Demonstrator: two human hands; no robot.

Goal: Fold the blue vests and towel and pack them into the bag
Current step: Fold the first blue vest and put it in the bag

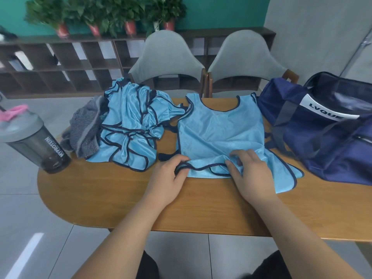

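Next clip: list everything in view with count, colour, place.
spread vest: one, light blue, table centre
vest pile: count unclear, light blue, left of spread vest
towel: one, grey striped, left of vest pile
bag: one, navy, table's right end
shaker bottle: one, smoky grey, table's left edge
table: one, wooden
chairs: two, grey, behind table
potted plants: several, green, on shelf
left hand: grips spread vest's near hem
right hand: pinches same hem

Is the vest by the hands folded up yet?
Not yet. The vest lies spread flat, neckline showing; left hand and right hand grip its hem.
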